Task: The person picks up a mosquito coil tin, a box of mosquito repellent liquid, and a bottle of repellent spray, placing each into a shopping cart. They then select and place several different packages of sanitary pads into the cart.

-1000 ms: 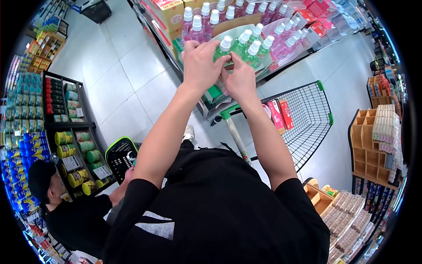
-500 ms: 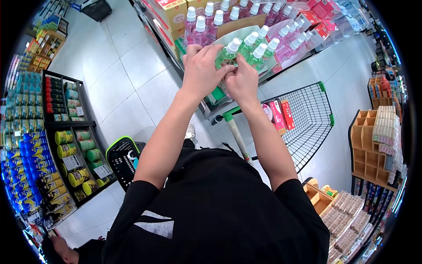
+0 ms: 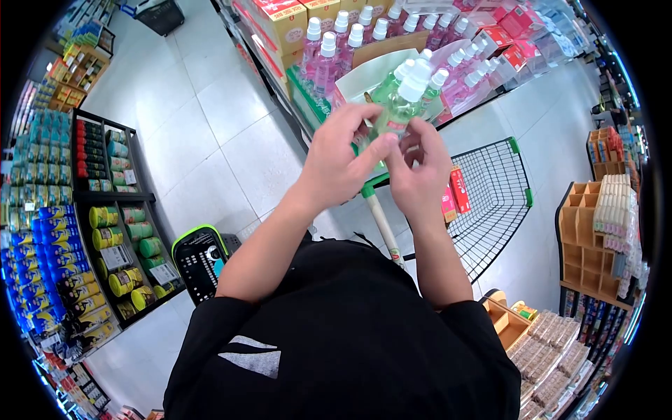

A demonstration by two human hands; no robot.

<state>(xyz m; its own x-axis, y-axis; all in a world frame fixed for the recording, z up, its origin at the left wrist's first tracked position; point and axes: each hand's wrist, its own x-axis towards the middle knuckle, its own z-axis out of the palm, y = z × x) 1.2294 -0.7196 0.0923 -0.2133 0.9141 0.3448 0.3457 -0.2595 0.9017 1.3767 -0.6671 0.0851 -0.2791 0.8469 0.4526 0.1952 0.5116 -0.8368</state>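
A green spray bottle (image 3: 402, 106) with a white pump top is held up in front of my chest, somewhat blurred. My left hand (image 3: 339, 155) closes on its left side, thumb across the lower front. From the right, the fingers of my right hand (image 3: 422, 162) grip the lower part. Just behind it, other green bottles (image 3: 386, 89) stand in a pale cardboard display. Pink bottles (image 3: 326, 70) with white caps line the shelf to the left and right of them.
A wire shopping cart (image 3: 500, 210) with green corners stands at right, holding red and pink boxes (image 3: 458, 189). A black basket (image 3: 183, 262) with a green rim is at my left. Shelves of canisters (image 3: 105, 238) stand further left; wooden bins (image 3: 581, 238) are at far right.
Both hands have drawn the green bottle up and toward me, out from among the others. My right hand has shifted right and down. The person at lower left has gone from view.
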